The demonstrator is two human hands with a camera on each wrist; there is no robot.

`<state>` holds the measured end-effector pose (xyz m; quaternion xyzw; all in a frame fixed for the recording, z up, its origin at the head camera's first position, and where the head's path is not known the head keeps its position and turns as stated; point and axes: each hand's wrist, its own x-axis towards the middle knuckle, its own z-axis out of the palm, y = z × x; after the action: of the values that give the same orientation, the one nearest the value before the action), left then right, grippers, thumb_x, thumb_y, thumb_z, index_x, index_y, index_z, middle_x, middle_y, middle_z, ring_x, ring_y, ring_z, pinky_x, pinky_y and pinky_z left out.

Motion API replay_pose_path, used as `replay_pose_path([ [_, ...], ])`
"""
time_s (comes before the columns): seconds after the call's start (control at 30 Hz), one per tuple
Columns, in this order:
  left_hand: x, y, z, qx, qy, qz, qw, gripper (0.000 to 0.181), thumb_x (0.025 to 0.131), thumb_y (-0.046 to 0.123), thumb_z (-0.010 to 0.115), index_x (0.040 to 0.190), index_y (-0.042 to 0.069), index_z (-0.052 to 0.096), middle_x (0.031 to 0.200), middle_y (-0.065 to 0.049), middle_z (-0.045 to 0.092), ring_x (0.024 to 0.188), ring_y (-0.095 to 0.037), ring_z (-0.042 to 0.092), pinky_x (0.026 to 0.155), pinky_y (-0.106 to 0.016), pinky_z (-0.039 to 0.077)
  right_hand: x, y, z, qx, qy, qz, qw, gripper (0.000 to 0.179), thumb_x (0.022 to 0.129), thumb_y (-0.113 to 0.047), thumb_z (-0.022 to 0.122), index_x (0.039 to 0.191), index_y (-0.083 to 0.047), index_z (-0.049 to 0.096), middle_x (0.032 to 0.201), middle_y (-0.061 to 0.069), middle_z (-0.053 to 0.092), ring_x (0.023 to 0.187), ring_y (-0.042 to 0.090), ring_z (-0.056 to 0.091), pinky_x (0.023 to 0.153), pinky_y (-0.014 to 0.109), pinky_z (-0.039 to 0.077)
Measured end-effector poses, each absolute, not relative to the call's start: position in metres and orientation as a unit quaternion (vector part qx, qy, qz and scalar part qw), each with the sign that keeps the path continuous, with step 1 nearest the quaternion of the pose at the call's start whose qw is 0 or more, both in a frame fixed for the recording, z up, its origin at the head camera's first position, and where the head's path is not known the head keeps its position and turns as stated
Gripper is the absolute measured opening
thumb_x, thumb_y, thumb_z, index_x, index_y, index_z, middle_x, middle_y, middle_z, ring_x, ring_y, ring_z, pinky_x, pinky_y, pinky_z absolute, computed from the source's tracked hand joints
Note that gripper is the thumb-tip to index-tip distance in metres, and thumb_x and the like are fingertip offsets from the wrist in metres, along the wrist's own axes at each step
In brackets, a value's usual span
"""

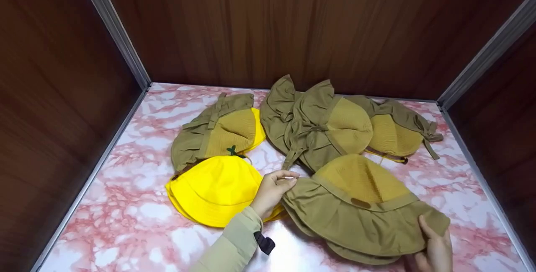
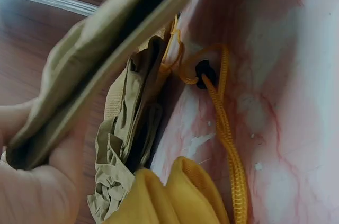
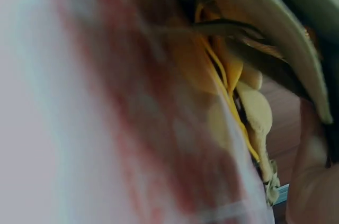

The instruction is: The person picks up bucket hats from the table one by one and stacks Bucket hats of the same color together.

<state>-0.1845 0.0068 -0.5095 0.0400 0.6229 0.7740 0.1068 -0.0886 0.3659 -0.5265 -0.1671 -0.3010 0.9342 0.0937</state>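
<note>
Risk of dragging bright-yellow cloth bucket hat (image 1: 224,190) along, if brushed by khaki ruffle-brimmed cloth hat (image 1: 364,226) pinched in left hand (image 1: 270,191) and right hand (image 1: 437,249).

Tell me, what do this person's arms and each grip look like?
The left grip is a human hand without a glove, coming out of a pale green, padded-looking sleeve. A black buckle-like piece sits near the cuff. The right grip is ungloved too; its sleeve is out of view. No cables show on either.
</note>
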Motion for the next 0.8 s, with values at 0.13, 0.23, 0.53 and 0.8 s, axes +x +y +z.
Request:
replay_pose_path([
  [0.13, -0.184, 0.009, -0.512, 0.044, 0.677, 0.729, 0.095, 0.018, 0.092, -0.003, 0.061, 0.106, -0.008, 0.071, 0.101, -0.016, 0.074, 0.086, -0.008, 0.064, 0.079, -0.021, 0.052, -0.088, 0.370, -0.531, -0.242, -0.320, 0.912, 0.083, 0.034, 0.095, 0.007, 0.055, 0.115, -0.019, 0.051, 0.100, -0.001, 0.068, 0.089, 0.015, 0.070, 0.077, 0.030, 0.061],
  [0.23, -0.183, 0.011, -0.516, 0.056, 0.723, 0.684, 0.079, 0.018, 0.090, -0.005, 0.060, 0.099, -0.003, 0.075, 0.103, -0.017, 0.075, 0.095, -0.015, 0.066, 0.087, -0.025, 0.052, -0.089, 0.373, -0.533, -0.294, -0.325, 0.896, 0.074, 0.036, 0.094, 0.007, 0.058, 0.115, -0.022, 0.050, 0.097, -0.003, 0.068, 0.086, 0.013, 0.069, 0.076, 0.029, 0.061],
  [0.53, -0.184, 0.014, -0.520, 0.103, 0.815, 0.570, 0.012, 0.023, 0.089, -0.005, 0.060, 0.094, 0.007, 0.079, 0.099, -0.007, 0.076, 0.102, -0.025, 0.068, 0.093, -0.031, 0.051, -0.091, 0.374, -0.535, -0.349, -0.491, 0.798, 0.013, 0.029, 0.094, -0.002, 0.063, 0.112, -0.019, 0.050, 0.090, -0.011, 0.064, 0.084, 0.006, 0.066, 0.081, 0.023, 0.058],
  [0.8, -0.183, 0.013, -0.514, 0.136, 0.857, 0.496, -0.019, 0.022, 0.092, -0.001, 0.061, 0.096, 0.010, 0.079, 0.097, -0.004, 0.077, 0.097, -0.023, 0.070, 0.091, -0.033, 0.054, -0.095, 0.378, -0.533, -0.357, -0.633, 0.687, 0.015, 0.066, 0.092, -0.005, 0.067, 0.144, -0.023, 0.031, 0.130, 0.001, 0.044, 0.081, -0.005, 0.056, 0.075, 0.019, 0.055],
])
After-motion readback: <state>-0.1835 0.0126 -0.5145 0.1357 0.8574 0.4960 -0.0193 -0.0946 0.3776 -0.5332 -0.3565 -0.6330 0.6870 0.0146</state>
